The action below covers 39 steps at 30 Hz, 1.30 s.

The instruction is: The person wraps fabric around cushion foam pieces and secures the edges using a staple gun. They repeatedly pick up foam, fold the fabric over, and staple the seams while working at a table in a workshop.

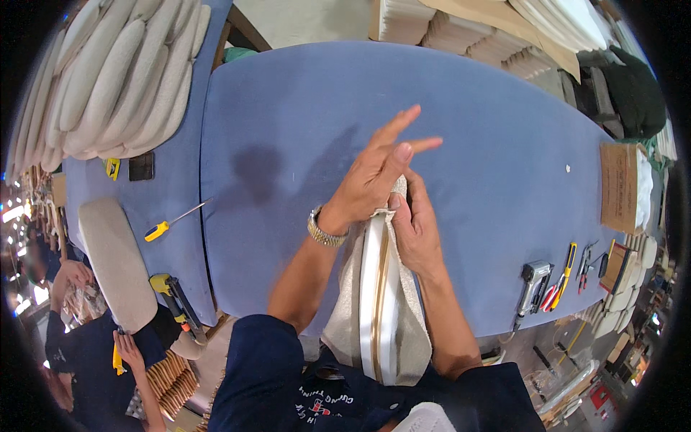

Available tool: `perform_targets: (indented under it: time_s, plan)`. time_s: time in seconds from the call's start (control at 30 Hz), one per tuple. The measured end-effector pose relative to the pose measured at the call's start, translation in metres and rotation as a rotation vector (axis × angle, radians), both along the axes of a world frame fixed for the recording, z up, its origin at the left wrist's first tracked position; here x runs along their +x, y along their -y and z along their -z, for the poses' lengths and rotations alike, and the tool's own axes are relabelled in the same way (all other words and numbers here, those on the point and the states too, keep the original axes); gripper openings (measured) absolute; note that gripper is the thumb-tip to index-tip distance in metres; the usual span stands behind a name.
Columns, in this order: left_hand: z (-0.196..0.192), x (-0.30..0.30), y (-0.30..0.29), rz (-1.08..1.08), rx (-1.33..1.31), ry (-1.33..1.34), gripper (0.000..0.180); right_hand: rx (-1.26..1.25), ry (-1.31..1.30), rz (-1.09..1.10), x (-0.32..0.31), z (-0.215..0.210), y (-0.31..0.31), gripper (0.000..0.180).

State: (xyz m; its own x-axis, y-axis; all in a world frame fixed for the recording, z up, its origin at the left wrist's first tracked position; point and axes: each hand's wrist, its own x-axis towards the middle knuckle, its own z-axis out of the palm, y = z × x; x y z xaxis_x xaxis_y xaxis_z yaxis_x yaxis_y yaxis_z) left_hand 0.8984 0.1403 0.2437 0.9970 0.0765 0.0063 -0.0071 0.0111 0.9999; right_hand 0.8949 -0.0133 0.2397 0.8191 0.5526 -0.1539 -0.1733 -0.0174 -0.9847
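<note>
- Blue bench (468,129) is carrying the work; padded beige panel (385,302) w/ zipper strip is standing at the near edge, long axis running away from the body.
- Right hand (416,232) is gripping the panel's far tip, grip closed on fabric.
- Left hand (374,176) is resting over that tip, fingers splayed wide, holding nothing.

close head view down onto blue worktable (288,108)

The person wears a dark navy short-sleeved shirt (273,374), its sleeves ending above the elbows, with small red and white printed marks low on the chest. Both forearms are bare. A metal link wristwatch (325,232) circles the wrist just below the left hand (371,176).
</note>
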Motion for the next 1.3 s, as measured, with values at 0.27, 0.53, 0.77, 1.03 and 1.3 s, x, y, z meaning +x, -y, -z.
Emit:
perform_targets:
  time_s: [0.27, 0.53, 0.77, 1.03, 1.3]
  plan:
    - [0.026, -0.027, 0.029, -0.074, -0.162, 0.166, 0.034, 0.058, -0.059, 0.095, -0.014, 0.001, 0.008, 0.067]
    - [0.029, -0.042, 0.025, -0.079, 0.043, 0.146, 0.036, -0.645, 0.323, 0.178, -0.002, 0.025, 0.181, 0.069]
    - [0.036, -0.043, 0.022, -0.035, -0.031, 0.149, 0.043, -1.472, 0.176, 0.441, -0.035, 0.087, 0.449, 0.078]
    - [0.042, -0.043, 0.028, -0.083, -0.042, 0.165, 0.052, -1.428, 0.312, 0.362, 0.001, 0.089, 0.449, 0.064]
    - [0.044, -0.040, 0.031, -0.072, -0.032, 0.180, 0.062, -0.514, 0.188, 0.118, 0.055, -0.075, 0.196, 0.044]
